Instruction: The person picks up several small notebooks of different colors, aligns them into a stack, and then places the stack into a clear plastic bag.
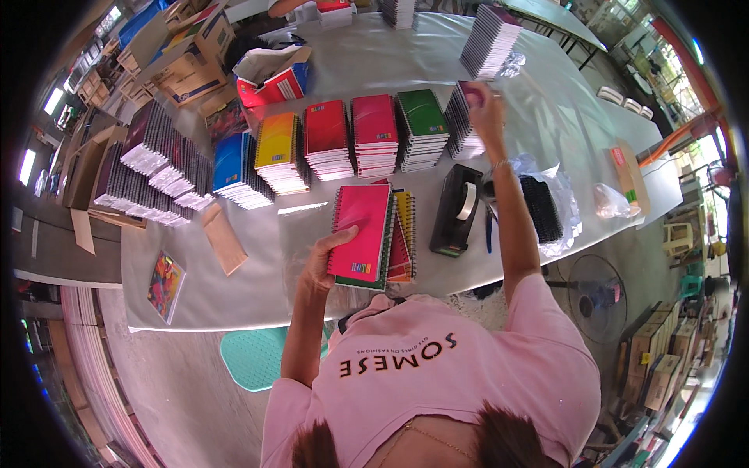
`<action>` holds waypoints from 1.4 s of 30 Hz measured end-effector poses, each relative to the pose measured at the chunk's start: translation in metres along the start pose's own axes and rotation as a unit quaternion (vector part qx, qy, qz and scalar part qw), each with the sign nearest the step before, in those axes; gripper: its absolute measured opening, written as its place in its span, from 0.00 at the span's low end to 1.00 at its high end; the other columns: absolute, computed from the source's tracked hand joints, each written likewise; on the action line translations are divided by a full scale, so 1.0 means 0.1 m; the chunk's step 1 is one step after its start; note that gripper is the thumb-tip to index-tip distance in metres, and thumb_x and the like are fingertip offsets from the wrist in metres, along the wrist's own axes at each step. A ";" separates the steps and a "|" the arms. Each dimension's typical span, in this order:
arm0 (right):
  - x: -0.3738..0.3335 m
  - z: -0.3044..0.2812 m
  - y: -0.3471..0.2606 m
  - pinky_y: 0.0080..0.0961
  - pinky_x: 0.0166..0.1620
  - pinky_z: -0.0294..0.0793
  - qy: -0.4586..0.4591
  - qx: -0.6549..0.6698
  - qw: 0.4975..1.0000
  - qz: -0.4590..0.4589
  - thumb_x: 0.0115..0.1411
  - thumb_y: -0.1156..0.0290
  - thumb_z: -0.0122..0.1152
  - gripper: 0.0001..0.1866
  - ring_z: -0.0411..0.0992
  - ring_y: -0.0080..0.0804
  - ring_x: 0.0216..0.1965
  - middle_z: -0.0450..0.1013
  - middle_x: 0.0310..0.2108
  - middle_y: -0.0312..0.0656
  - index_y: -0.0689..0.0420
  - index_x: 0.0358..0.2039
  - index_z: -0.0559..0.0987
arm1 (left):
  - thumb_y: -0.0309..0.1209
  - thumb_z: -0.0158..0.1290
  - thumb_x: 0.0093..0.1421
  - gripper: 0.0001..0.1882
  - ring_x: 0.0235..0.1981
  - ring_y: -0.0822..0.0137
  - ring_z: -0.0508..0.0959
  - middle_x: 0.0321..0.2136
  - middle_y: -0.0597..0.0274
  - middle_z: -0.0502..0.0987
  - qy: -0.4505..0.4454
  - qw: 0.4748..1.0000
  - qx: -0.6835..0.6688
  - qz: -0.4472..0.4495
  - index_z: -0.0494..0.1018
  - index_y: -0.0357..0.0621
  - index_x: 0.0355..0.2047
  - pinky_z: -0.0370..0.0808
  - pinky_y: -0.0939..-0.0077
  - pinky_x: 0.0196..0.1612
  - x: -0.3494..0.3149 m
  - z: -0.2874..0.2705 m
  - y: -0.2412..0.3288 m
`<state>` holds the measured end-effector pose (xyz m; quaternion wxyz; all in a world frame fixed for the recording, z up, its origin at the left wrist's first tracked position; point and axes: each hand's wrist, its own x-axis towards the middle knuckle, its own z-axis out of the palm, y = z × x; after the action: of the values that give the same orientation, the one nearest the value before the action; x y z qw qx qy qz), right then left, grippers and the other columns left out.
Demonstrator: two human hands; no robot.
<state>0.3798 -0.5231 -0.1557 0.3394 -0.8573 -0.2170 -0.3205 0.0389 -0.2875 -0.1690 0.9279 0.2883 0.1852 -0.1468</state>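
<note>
My left hand (320,259) is closed on the left edge of a pink spiral notebook (360,226), its thumb on the cover. A green notebook shows beneath the pink one. Partly hidden under these, a red notebook (399,253) and a yellow notebook (407,214) stick out to the right. Reaching far right, my right hand (489,118) grips the top purple notebook (468,93) of a stack, with its fingertips partly hidden. In the same row stand stacks of green (421,113), pink (374,121), red (326,125), yellow (277,140) and blue notebooks (232,160).
A black tape dispenser (451,214) stands right of the held notebooks, beside crumpled clear plastic (573,210). Dark notebook stacks (156,168) and a brown envelope (224,238) lie left. Another purple stack (490,43) stands at the back. A person's arm shows at the far edge.
</note>
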 end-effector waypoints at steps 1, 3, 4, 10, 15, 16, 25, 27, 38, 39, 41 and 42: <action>0.03 -0.02 0.66 0.33 0.40 0.72 0.065 -0.180 0.981 0.005 0.58 0.62 0.58 0.16 0.76 0.39 0.35 0.78 0.32 0.45 0.60 0.40 0.79 | 0.34 0.55 0.60 0.21 0.39 0.65 0.81 0.41 0.55 0.78 -0.011 1.000 -0.002 -0.009 0.69 0.37 0.51 0.80 0.70 0.43 0.09 0.13 0.00; 0.14 -0.09 1.20 0.33 0.37 0.73 -0.011 -0.272 0.958 0.088 0.54 0.57 0.62 0.20 0.77 0.39 0.30 0.78 0.28 0.46 0.61 0.38 0.80 | 0.34 0.56 0.60 0.20 0.37 0.66 0.81 0.39 0.56 0.79 0.006 1.000 -0.002 0.005 0.70 0.36 0.50 0.80 0.71 0.42 0.12 0.18 -0.03; 0.20 -0.07 1.24 0.33 0.36 0.73 -0.146 -0.190 0.957 0.164 0.52 0.56 0.63 0.21 0.77 0.39 0.28 0.78 0.26 0.46 0.62 0.36 0.81 | 0.35 0.56 0.60 0.20 0.36 0.66 0.81 0.39 0.56 0.79 0.029 0.999 0.004 0.022 0.70 0.37 0.49 0.80 0.72 0.42 0.09 0.14 -0.06; 0.32 0.00 1.31 0.28 0.29 0.73 -0.211 -0.043 0.947 0.239 0.47 0.60 0.68 0.21 0.75 0.30 0.24 0.77 0.22 0.45 0.70 0.26 0.79 | 0.36 0.57 0.59 0.20 0.37 0.68 0.80 0.39 0.57 0.78 0.070 0.995 0.000 0.071 0.71 0.37 0.47 0.79 0.73 0.42 0.13 -0.01 -0.21; 0.28 -0.30 1.22 0.24 0.27 0.71 -0.171 0.186 0.943 0.218 0.50 0.67 0.68 0.18 0.70 0.24 0.23 0.72 0.25 0.37 0.66 0.36 0.75 | 0.36 0.58 0.59 0.21 0.42 0.66 0.79 0.42 0.56 0.77 0.095 0.990 0.007 0.102 0.71 0.37 0.48 0.78 0.70 0.47 0.18 0.03 -0.30; 0.21 -0.22 0.71 0.23 0.28 0.70 -0.138 0.212 0.946 0.204 0.50 0.68 0.68 0.19 0.70 0.24 0.25 0.72 0.27 0.37 0.66 0.39 0.74 | 0.38 0.58 0.59 0.22 0.43 0.65 0.78 0.43 0.55 0.77 0.116 0.986 0.006 0.121 0.70 0.37 0.49 0.77 0.69 0.49 0.10 -0.07 -0.31; -1.29 -0.71 -1.82 0.22 0.44 0.68 -0.251 0.484 0.770 0.331 0.61 0.63 0.60 0.20 0.72 0.24 0.37 0.69 0.37 0.37 0.63 0.47 0.67 | 0.51 0.54 0.61 0.32 0.45 0.64 0.78 0.46 0.55 0.75 0.040 0.976 -0.070 0.200 0.66 0.37 0.54 0.77 0.67 0.50 -0.11 -0.38 -0.36; -1.58 -0.78 -2.11 0.29 0.52 0.65 -0.318 0.381 0.831 0.250 0.60 0.69 0.59 0.18 0.68 0.34 0.47 0.67 0.42 0.42 0.59 0.48 0.68 | 0.50 0.54 0.60 0.30 0.43 0.64 0.79 0.43 0.55 0.77 0.044 0.970 -0.004 0.240 0.68 0.38 0.52 0.78 0.68 0.47 -0.17 -0.44 -0.35; -2.84 -0.28 -2.04 0.50 0.69 0.44 -0.334 0.223 0.879 -0.257 0.46 0.69 0.69 0.37 0.54 0.45 0.66 0.62 0.60 0.43 0.49 0.59 0.67 | 0.53 0.56 0.58 0.35 0.44 0.67 0.79 0.44 0.57 0.76 0.093 0.981 0.141 -0.093 0.66 0.39 0.55 0.78 0.69 0.46 -0.44 -0.88 -0.07; -2.86 -0.25 -2.08 0.49 0.68 0.45 -0.323 0.265 0.888 -0.191 0.44 0.67 0.71 0.39 0.56 0.45 0.65 0.64 0.59 0.43 0.50 0.59 0.66 | 0.56 0.56 0.56 0.38 0.47 0.66 0.76 0.46 0.57 0.75 0.071 0.987 0.110 -0.097 0.64 0.41 0.57 0.75 0.67 0.49 -0.46 -0.92 -0.06; -2.91 -0.18 -2.18 0.46 0.68 0.46 -0.294 0.344 0.890 -0.056 0.41 0.63 0.74 0.43 0.60 0.45 0.62 0.66 0.56 0.44 0.52 0.59 0.66 | 0.61 0.56 0.54 0.44 0.53 0.63 0.72 0.49 0.57 0.73 0.027 0.993 0.048 -0.104 0.60 0.45 0.62 0.69 0.63 0.56 -0.49 -1.00 -0.03; -3.00 -0.09 -2.16 0.39 0.65 0.56 -0.267 0.376 0.885 0.057 0.41 0.62 0.76 0.46 0.65 0.41 0.59 0.67 0.55 0.44 0.56 0.60 0.64 | 0.60 0.58 0.53 0.45 0.55 0.63 0.70 0.49 0.58 0.72 0.043 0.989 0.119 -0.076 0.58 0.47 0.63 0.66 0.63 0.58 -0.44 -1.09 -0.02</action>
<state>0.0387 -0.4303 -0.2635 0.5830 -0.7294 -0.3548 0.0461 -0.0288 -0.2176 -0.2345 0.8647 0.3874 0.2273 -0.2250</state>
